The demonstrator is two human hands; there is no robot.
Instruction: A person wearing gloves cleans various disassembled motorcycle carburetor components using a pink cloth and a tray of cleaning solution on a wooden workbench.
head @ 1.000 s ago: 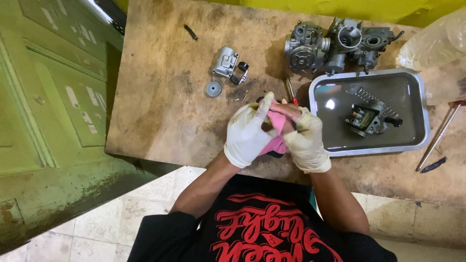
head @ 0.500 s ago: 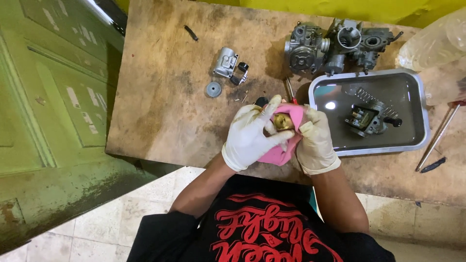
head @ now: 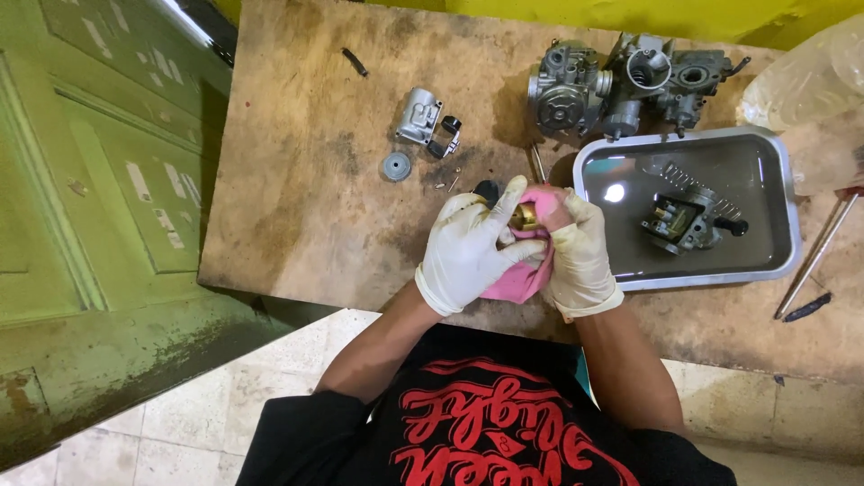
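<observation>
Both my hands wear pale gloves and meet over the front of the wooden workbench. My left hand and my right hand together grip a pink rag wrapped around a small brass part, whose golden end shows between my fingers. Most of the part is hidden by the rag and gloves.
A metal tray with liquid, a spring and a small metal body stands to the right. Two carburetor bodies sit at the back. A metal cover, a round cap and small screws lie left. A rod lies far right.
My hands shifted slightly on the rag and turned it, so the brass part now shows between the fingers. Everything on the bench stayed put.
</observation>
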